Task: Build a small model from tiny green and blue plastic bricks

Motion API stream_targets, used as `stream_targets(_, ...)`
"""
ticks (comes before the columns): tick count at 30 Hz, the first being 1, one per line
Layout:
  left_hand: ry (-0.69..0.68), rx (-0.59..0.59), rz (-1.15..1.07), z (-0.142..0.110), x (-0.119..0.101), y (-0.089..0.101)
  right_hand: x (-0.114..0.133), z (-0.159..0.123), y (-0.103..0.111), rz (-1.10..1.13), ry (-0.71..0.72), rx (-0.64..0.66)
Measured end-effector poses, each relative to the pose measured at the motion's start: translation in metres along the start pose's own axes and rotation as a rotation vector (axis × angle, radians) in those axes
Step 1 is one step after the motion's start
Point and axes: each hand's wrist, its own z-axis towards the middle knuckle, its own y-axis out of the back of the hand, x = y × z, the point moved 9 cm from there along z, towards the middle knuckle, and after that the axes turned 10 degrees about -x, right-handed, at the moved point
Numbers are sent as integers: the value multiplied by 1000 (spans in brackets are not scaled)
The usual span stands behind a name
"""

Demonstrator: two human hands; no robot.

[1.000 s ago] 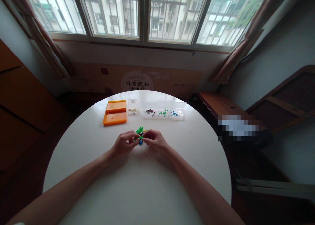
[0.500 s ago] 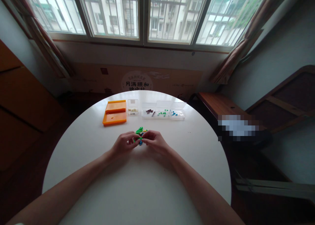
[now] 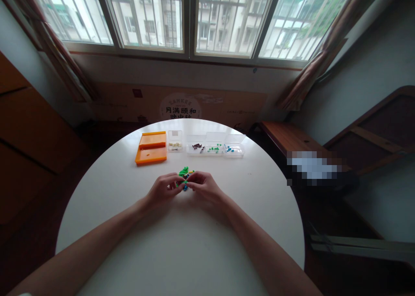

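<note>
Near the middle of the white round table (image 3: 181, 244), my left hand (image 3: 164, 187) and my right hand (image 3: 205, 184) meet over a small multicoloured model of toy building bricks (image 3: 184, 171). Green shows at its far side, with bits of blue, yellow and dark brown. Both hands pinch a small green piece (image 3: 185, 182) on its near side, thumbs and fingertips almost touching. My fingers cover much of the model, so the piece's exact shape cannot be made out.
Beyond the hands stand an open orange case (image 3: 151, 161), a small clear box (image 3: 175, 134) of pale pieces, and a clear lidded tray (image 3: 215, 154) with dark, green and blue pieces. A wooden bench (image 3: 292, 136) stands right of the table.
Almost nothing differs. Both hands stay in the same place on the green piece, with only slight shifts of the fingertips.
</note>
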Motion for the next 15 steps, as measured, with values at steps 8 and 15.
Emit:
stream_targets(8,-1,-10,-2,1,-3,1,-1,0,0,1,-8,-7)
stream_targets(15,12,-76,-2,3,-3,8,-9,3,6,38,-38,-46)
